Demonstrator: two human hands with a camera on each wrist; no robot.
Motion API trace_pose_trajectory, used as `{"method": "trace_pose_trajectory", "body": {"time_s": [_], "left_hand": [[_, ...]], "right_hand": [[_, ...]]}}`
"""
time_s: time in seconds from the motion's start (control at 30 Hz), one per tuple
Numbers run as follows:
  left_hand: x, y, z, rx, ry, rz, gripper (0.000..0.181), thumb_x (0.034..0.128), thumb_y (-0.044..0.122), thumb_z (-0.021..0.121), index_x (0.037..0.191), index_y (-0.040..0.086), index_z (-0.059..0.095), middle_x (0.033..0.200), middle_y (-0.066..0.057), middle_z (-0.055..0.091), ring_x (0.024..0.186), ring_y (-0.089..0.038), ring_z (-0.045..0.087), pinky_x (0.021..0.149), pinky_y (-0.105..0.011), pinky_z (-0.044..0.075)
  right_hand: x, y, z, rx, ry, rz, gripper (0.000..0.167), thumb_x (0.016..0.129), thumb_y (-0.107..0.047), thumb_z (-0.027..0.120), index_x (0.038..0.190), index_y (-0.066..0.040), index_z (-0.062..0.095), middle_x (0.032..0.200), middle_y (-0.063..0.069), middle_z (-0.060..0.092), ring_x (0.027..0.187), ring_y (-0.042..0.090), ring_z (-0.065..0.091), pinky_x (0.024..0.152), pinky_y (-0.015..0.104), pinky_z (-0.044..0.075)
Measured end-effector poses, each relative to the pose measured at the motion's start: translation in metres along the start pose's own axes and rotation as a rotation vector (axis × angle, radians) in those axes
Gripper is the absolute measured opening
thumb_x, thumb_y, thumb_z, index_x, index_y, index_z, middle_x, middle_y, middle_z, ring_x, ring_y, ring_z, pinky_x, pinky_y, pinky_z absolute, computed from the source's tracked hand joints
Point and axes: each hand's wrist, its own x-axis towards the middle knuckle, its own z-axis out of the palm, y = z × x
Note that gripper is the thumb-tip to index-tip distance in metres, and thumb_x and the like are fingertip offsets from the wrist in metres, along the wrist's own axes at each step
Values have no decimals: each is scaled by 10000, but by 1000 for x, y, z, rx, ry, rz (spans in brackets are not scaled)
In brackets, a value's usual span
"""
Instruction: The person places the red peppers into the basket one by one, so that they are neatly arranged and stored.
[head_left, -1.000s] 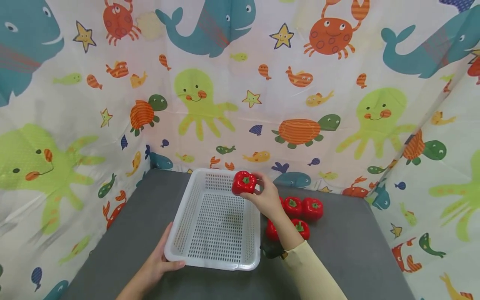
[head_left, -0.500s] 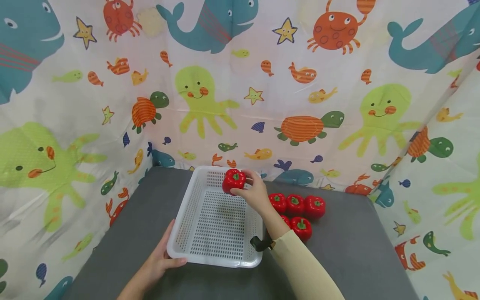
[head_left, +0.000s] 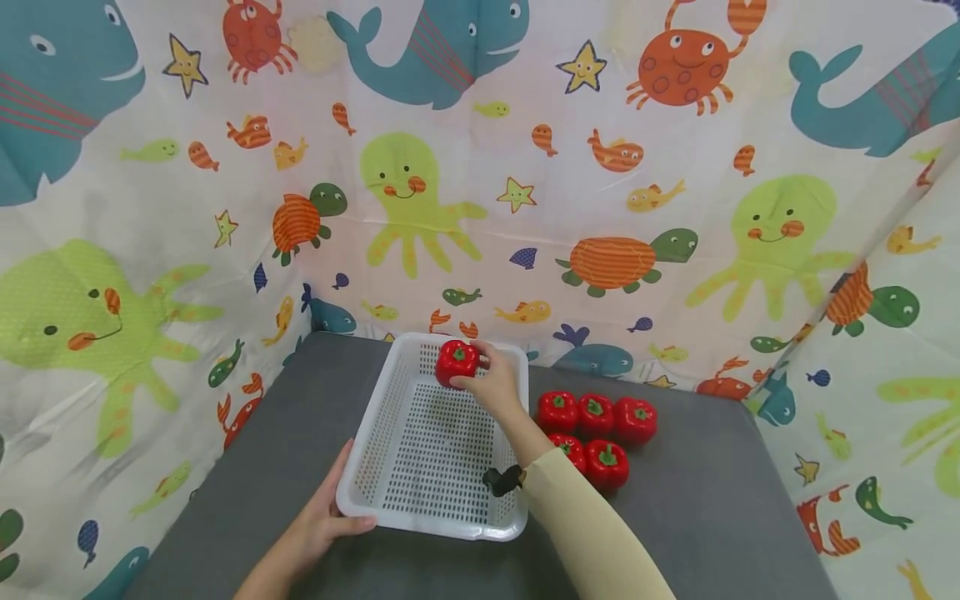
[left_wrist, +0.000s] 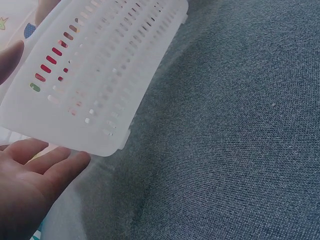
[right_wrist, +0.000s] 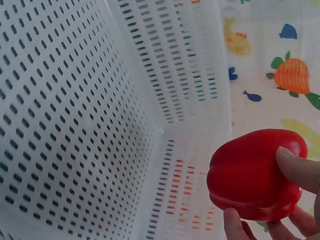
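At the near left corner of a white, perforated, rectangular plastic basket [head_left: 420, 437], whose long axis runs near to far, the left hand [head_left: 321, 515] grips the edge between thumb and fingers. To the basket's right, five glossy red bell peppers [head_left: 596, 414] sit grouped on the dark grey tabletop [head_left: 712, 508]. Over the basket's far end, the right hand's [head_left: 495, 382] fingers grasp another blocky red bell pepper [head_left: 450, 371] from its right; whether it touches the basket I cannot tell.
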Motion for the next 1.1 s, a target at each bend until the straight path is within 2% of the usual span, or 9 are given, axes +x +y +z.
{"method": "trace_pose_trajectory", "body": {"time_s": [0.17,0.33,0.47,0.6,0.8,1.1], "left_hand": [[1,-1,-1,13,12,-14,1155,852,39,759,1621,319,-56,1682,-136,77,1373,-455,393,993,-246,474],[0,-4,-2,28,-5,35,1165,852,-7,751,1624,278,-74,1673,-182,64,1347,-477,419,958,-265,504],[-1,-4,-2,47,-6,79,1168,852,-32,749,1626,248,-79,1672,-204,27,1338,-480,418,947,-266,515],[1,-6,-3,44,-20,94,1170,851,-49,743,1626,255,-78,1676,-196,10,1363,-511,372,956,-283,517],[0,-6,-3,32,-8,77,1178,846,-37,751,1625,300,-65,1686,-165,1,1400,-532,300,969,-275,505],[-2,-6,-2,33,7,42,1166,851,-19,753,1627,295,-59,1690,-158,-18,1414,-483,305,979,-224,477]], "right_hand": [[7,3,14,-2,-22,67,739,804,-99,838,1457,-159,497,1459,110,532,1308,344,523,991,500,526],[13,4,29,-35,-25,69,736,785,-85,850,1443,-161,529,1437,122,555,1286,349,544,1013,519,507],[19,12,42,-71,-4,73,753,768,-92,868,1440,-209,549,1406,107,578,1258,331,566,1006,506,514],[23,21,48,-78,10,120,775,763,-76,871,1446,-239,543,1425,97,571,1276,328,565,1021,502,505],[29,25,60,-99,-1,118,779,760,-43,865,1446,-222,540,1442,103,571,1292,320,575,1032,469,502],[34,29,74,-163,-6,118,804,743,-43,878,1454,-185,531,1422,103,578,1308,302,550,1077,485,462]]}}
